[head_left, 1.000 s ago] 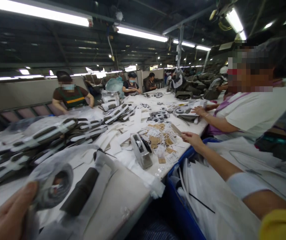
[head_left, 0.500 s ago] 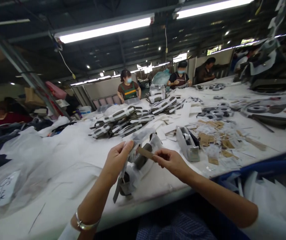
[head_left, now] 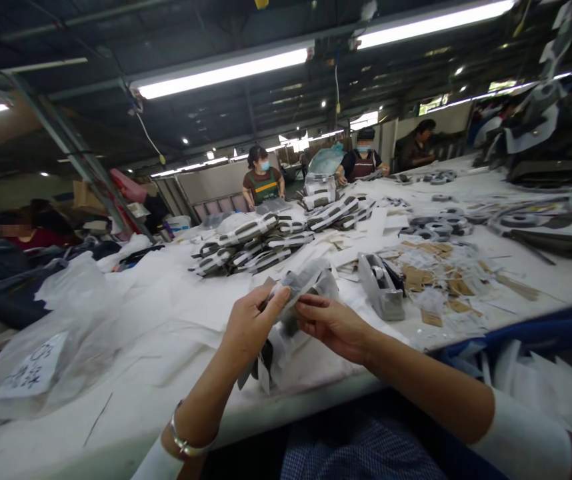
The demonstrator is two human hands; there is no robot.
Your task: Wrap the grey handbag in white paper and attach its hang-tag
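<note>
My left hand [head_left: 253, 325] and my right hand [head_left: 330, 325] meet over the near edge of a long white table [head_left: 131, 393]. Both pinch a clear plastic bag [head_left: 302, 283] that holds a dark belt-like item, with more of the bag hanging below my left hand. The brown paper tag seen earlier is hidden between my fingers or inside the bag; I cannot tell which. A grey tape dispenser [head_left: 381, 287] stands just right of my hands.
A heap of bagged dark items [head_left: 246, 243] lies mid-table, brown paper tags [head_left: 431, 277] to the right. A crumpled plastic bag with a label [head_left: 41, 353] sits at left. Other people work across the table [head_left: 263, 183]. A blue bin [head_left: 516, 333] stands at right.
The view swung left from the tag pile. My right hand brought a brown tag to the bag held by my left hand, and both hands now close together on the bag.
</note>
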